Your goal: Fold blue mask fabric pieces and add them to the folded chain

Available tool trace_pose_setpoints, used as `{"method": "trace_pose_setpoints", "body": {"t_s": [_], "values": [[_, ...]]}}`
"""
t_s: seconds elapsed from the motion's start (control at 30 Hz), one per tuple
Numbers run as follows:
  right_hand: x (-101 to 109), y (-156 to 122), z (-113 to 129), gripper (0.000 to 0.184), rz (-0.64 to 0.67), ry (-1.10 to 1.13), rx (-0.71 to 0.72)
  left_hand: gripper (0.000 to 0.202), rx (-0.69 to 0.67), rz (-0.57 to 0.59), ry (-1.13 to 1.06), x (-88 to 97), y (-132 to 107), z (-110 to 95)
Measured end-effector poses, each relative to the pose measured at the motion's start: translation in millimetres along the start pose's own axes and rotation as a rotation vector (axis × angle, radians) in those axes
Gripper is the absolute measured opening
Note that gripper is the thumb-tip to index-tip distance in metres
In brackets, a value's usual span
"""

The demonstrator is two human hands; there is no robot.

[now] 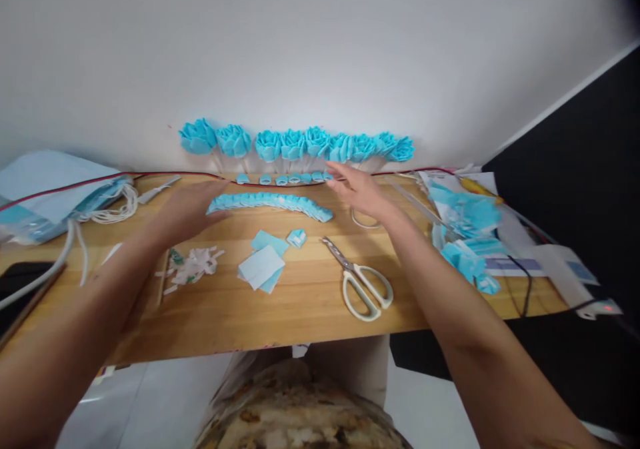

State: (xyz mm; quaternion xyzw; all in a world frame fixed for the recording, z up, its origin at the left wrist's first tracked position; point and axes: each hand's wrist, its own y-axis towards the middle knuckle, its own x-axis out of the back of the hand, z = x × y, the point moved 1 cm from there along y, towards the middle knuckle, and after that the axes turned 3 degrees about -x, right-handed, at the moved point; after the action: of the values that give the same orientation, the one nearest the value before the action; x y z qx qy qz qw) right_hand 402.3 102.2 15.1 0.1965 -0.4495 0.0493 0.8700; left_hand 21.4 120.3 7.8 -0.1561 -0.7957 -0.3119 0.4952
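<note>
A curved row of overlapping light-blue folded petals (pixel 270 202) lies across the middle of the table. At its left end is my left hand (pixel 193 206), slightly blurred, with thumb and fingers apart on either side of the row; I cannot tell whether it touches. My right hand (pixel 357 189) is open beyond the row's right end, its fingers stretched toward a line of small blue rolled pieces (pixel 283 180). Behind these, several blue handmade flowers (pixel 269 145) on thin stems lean against the wall. Nearer me lie blue and white rectangular sheets (pixel 261 267) and one small folded blue piece (pixel 297 238).
White-handled scissors (pixel 367 292) lie open-bladed between my arms. White scraps (pixel 193 266) are left of the sheets. A red-and-black wire (pixel 240 181) crosses the back. Blue material (pixel 465 216) is piled at right, a plastic bag (pixel 55 189) and a phone (pixel 25 282) at left.
</note>
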Motion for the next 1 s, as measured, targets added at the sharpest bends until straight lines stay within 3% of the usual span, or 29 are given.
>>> {"method": "trace_pose_setpoints", "body": {"t_s": [0.07, 0.2, 0.27, 0.4, 0.57, 0.67, 0.83, 1.0], "values": [[10, -7, -1, 0.049, -0.057, 0.039, -0.011, 0.051, -0.048, 0.021, 0.064, 11.6, -4, -24], [5, -20, 19, 0.04, -0.047, 0.031, 0.006, 0.031, -0.047, -0.133, -0.018, 22.6, -10, -77], [-4, -24, 35, 0.034, 0.022, -0.008, 0.047, 0.026, 0.035, -0.162, -0.158, 18.0, -11, -95], [-22, -27, 65, 0.027, 0.181, -0.134, 0.159, 0.025, 0.18, -0.062, -0.312, -1.6, -9, -116], [-40, -24, 79, 0.023, 0.322, -0.493, 0.203, 0.028, 0.15, -0.006, -0.418, -25.7, 7, -130], [-46, -23, 79, 0.019, 0.372, -0.575, 0.203, 0.031, 0.167, -0.009, -0.434, -37.7, 14, -129], [-47, -27, 74, 0.016, 0.338, -0.565, 0.226, 0.034, 0.253, -0.044, -0.503, -52.2, 9, -122], [-32, -34, 72, 0.011, 0.202, -0.275, 0.144, 0.038, 0.265, -0.068, -0.583, -54.4, 3, -119]]}}
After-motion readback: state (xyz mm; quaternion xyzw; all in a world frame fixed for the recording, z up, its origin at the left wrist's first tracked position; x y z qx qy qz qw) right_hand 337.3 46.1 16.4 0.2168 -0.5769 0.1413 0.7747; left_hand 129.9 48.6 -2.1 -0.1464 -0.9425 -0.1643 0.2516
